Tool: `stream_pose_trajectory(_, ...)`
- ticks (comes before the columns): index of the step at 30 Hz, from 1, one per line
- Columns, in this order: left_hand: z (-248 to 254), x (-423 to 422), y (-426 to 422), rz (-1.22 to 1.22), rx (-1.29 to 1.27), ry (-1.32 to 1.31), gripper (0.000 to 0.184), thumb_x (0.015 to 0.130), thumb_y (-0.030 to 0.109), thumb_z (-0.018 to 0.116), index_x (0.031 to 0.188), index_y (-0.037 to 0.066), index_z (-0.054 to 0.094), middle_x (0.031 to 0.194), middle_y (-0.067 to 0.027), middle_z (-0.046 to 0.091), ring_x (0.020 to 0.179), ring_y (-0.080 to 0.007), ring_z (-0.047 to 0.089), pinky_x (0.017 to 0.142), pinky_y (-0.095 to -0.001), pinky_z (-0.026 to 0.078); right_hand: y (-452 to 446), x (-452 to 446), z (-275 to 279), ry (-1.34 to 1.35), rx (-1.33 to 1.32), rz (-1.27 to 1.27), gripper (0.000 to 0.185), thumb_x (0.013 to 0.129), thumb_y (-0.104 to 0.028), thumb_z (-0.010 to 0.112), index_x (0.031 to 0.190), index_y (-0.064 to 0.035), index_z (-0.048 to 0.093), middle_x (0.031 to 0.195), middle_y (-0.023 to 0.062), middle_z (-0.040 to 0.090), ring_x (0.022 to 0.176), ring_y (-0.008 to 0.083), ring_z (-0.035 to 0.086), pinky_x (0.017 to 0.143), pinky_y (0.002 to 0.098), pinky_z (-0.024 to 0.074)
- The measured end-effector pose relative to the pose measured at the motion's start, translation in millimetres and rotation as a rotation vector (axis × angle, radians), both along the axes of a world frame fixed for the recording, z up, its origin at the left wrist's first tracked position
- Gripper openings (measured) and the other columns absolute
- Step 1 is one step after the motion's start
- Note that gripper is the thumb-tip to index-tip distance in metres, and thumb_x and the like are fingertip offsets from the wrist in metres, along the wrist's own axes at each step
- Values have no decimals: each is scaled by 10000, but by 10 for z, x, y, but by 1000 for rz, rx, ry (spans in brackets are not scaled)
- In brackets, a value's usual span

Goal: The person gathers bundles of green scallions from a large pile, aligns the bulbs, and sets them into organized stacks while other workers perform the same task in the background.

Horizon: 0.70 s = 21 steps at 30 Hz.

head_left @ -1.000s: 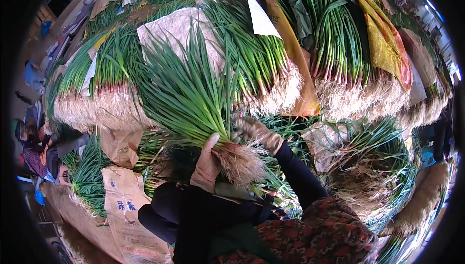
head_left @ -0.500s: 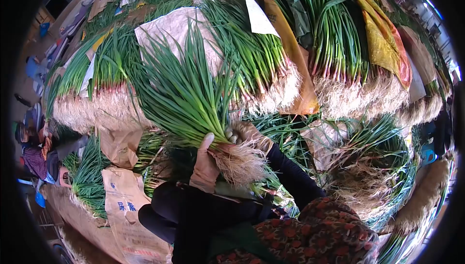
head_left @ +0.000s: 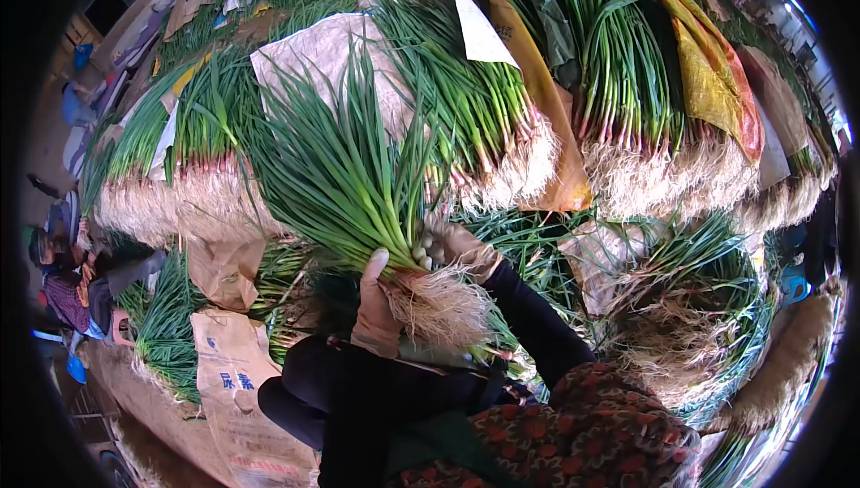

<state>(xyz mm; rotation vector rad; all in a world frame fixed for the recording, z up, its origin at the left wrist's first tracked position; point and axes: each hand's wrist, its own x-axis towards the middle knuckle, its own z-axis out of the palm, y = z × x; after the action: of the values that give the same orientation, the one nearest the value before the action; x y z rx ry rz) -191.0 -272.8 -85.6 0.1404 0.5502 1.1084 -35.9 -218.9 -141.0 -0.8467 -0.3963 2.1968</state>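
A thick bundle of green garlic (head_left: 372,188), with long flat leaves and pale stringy roots (head_left: 443,309), is held in front of my chest. My left hand (head_left: 374,304), in a tan glove, wraps its near side just above the roots, thumb lying over the stems. On the far right side my right hand (head_left: 461,248), gloved with dirty fingertips, curls its fingers against the stem bases. The leaves fan away up and left, and the roots hang toward my lap. Parts of both palms are hidden by the bundle.
Stacked rows of green garlic (head_left: 627,94) stand ahead, roots facing me. Loose stalks (head_left: 690,327) lie in a heap at the right. A printed paper sack (head_left: 235,398) is at my left, a yellow woven sack (head_left: 685,49) far right. Another person (head_left: 67,282) sits at the far left.
The bundle and both hands have shifted only slightly; my left thumb sits a little further left on the stems. My grip on the green garlic stays the same.
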Motion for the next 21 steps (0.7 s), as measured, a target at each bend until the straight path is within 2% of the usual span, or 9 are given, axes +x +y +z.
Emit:
stream_pose_trajectory(3, -133, -53, -12, -17, 12, 36, 407, 882, 345, 476, 1096, 0, 511, 950, -147, 595, 867, -281, 577, 762, -414, 491, 289, -177, 20, 81, 17, 33, 389, 871, -487, 523, 718, -139, 440, 545, -59, 366, 467, 117, 426, 426, 276, 372)
stream_pose_trajectory(6, -109, -61, -17, -16, 40, 37, 422, 881, 367, 476, 1094, 4, 508, 947, -130, 582, 864, -273, 569, 774, -416, 479, 335, -383, 191, -252, 281, -45, 290, 873, -402, 562, 816, -118, 549, 564, -39, 446, 453, 102, 411, 426, 274, 355)
stream_pose_trajectory(9, 48, -58, -59, 12, 38, -95, 431, 885, 359, 461, 1111, -7, 491, 935, -119, 560, 866, -266, 559, 791, -427, 470, 465, -428, -1000, -603, 587, -100, 220, 884, -268, 537, 886, -51, 575, 638, 43, 568, 576, 194, 548, 564, 335, 452)
stream_pose_trajectory(10, 80, -55, -65, 21, 33, -158, 433, 888, 351, 453, 1121, -13, 482, 931, -117, 552, 868, -265, 555, 796, -432, 469, 343, -218, -806, -1049, 700, 60, 252, 869, -267, 543, 911, -21, 583, 743, 95, 633, 693, 261, 606, 669, 341, 476)
stream_pose_trajectory(11, 79, -87, -65, 15, 65, -213, 462, 899, 384, 432, 1146, -6, 450, 922, -102, 525, 868, -247, 537, 818, -426, 452, 320, -100, -1312, -1169, 1196, 15, 287, 863, -278, 544, 951, -7, 576, 763, 117, 638, 710, 284, 611, 676, 348, 481)
stream_pose_trajectory(13, 216, -92, -81, 8, 103, -350, 512, 895, 436, 445, 1182, 13, 405, 928, -82, 509, 871, -223, 517, 847, -407, 426, 215, 28, -1684, -1244, 1497, 531, 325, 858, -264, 536, 1055, -5, 554, 852, 155, 639, 770, 300, 615, 697, 353, 492)
stream_pose_trajectory(16, 99, -129, -64, -39, 217, -512, 563, 902, 446, 454, 1264, 24, 362, 952, -50, 488, 892, -190, 502, 897, -410, 397, -10, 349, -1064, -1103, 1309, 784, 348, 861, -218, 521, 1154, -32, 521, 985, 172, 622, 871, 259, 606, 755, 353, 490)
stream_pose_trajectory(17, 26, -158, -73, -81, 280, -579, 583, 907, 445, 453, 1300, 27, 347, 965, -40, 479, 903, -178, 496, 919, -416, 385, 161, 360, -763, -1218, 1051, 751, 337, 857, -213, 528, 1149, -44, 527, 1021, 154, 617, 932, 255, 595, 791, 363, 478)
stream_pose_trajectory(21, 106, -82, -82, 23, 253, -391, 514, 910, 435, 452, 1224, 30, 409, 920, -46, 472, 884, -186, 504, 936, -408, 393, 950, 573, -1194, -2388, 1401, 174, 334, 840, -288, 554, 1089, -65, 552, 882, 153, 647, 832, 329, 622, 726, 437, 482)
